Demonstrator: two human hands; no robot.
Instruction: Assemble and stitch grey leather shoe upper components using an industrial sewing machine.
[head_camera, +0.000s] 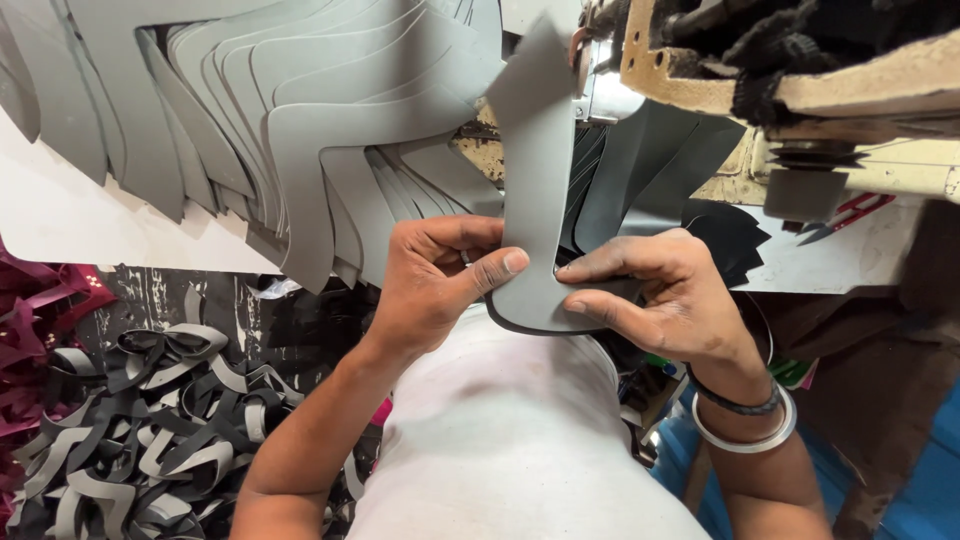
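On the floor at the far left lies a heap of cut strips (150, 410), grey and black, all curled and mixed up, with some dark pink scraps (40, 310) beside them. Above that heap, a stack of grey cut pieces (300, 120) fans out over the left edge of the white work table (60, 215).

The left hand (435, 285) is closed on one long grey piece (535, 200). Its thumb presses flat on the front, near the rounded bottom end. The right hand (660, 295) pinches the same piece from the other side, with fingers curled along the edge. So both hands grip it, and it stands up tall in the middle, just in front of the person's white shirt (510, 440).

The top of the piece goes up to a shiny metal part of a machine (605, 95) at the top edge of the table. To do this well, I think the hands should keep the piece flat and straight — no bends — and feed it slowly and evenly.

A red-handled tool (850, 215), maybe scissors, lies on the right side of the table.

What the machine does to the piece is hard to see — the piece itself hides that spot. The machine is cut off at the top.
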